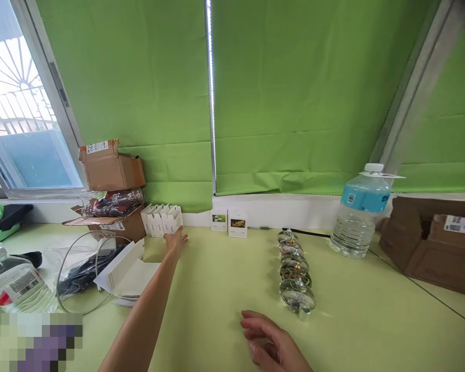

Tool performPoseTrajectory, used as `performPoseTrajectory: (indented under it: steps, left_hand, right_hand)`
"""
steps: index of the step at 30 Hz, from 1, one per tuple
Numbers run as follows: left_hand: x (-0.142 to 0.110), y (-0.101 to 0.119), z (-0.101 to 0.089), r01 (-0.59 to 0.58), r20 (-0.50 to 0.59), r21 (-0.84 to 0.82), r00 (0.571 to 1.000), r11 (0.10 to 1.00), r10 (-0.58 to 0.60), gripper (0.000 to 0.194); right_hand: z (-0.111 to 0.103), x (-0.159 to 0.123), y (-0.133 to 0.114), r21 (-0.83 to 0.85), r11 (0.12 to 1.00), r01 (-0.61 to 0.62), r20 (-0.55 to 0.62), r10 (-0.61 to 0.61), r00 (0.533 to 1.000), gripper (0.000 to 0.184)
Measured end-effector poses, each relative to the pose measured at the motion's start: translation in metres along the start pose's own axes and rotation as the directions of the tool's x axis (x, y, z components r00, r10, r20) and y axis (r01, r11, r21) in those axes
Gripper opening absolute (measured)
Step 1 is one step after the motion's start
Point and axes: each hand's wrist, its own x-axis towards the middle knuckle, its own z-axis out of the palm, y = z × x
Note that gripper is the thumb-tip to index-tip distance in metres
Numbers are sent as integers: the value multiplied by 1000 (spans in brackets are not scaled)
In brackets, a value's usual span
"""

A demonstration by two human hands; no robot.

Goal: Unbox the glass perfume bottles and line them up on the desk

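My left hand [175, 241] stretches out to the right end of a row of small white boxes [154, 222] against the wall. Its thumb and a finger lie on either side of the endmost white box [172, 221], closed about its lower part, while other fingers stick out to the right. Low in the view, my right hand [273, 341] hovers over the table, fingers loosely curved and apart, with nothing in it. Two white cards or boxes with flower pictures, one white-flowered [219, 220] and one orange-flowered [237, 225], stand upright by the wall.
Several round, shiny clear discs [295, 271] line up right of centre. A large water bottle [356, 217] and a brown carton [430, 248] stand at right. At left are stacked cartons [114, 173], folded white card [129, 274], a cable loop [64, 268] and another bottle [17, 284].
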Motion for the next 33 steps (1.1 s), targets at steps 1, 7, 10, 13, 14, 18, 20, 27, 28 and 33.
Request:
performPoseTrajectory:
  steps: [1,7,10,13,14,18,20,27,28,33]
  left_hand:
    - [-2,-3,1,-19,-6,16,1000,1000,20,34]
    - [-26,-13,10,-280,102,218,959,935,263,34]
    - [-44,-7,29,-504,286,302,858,809,427,33]
    - [-62,4,59,-682,463,334,720,651,517,40]
    - [-66,9,71,-724,509,340,679,600,529,47]
    - [-77,21,114,-836,639,350,543,423,545,74]
    - [-81,22,129,-865,676,355,499,354,542,77]
    - [-93,25,136,-900,703,366,434,237,563,47]
    - [-94,26,133,-900,702,367,434,235,565,42]
    - [-104,35,112,-893,709,353,450,279,543,30]
  right_hand:
    - [1,0,0,1,1000,7,-9,-7,1000,44]
    - [5,-1,4,-22,998,66,-50,-67,996,33]
    - [7,0,1,-59,995,83,-65,-87,994,29]
    - [8,1,-3,-73,995,72,-78,-78,994,24]
    - [8,1,-3,-72,995,72,-83,-78,994,23]
    - [8,2,0,-64,993,99,-77,-104,992,22]
    - [7,3,1,-66,993,98,-70,-102,992,21]
    - [4,1,-5,-152,985,78,-43,-86,995,24]
    - [4,0,-7,-149,985,86,-56,-96,994,24]
    - [6,-3,-13,-113,989,98,-93,-109,990,20]
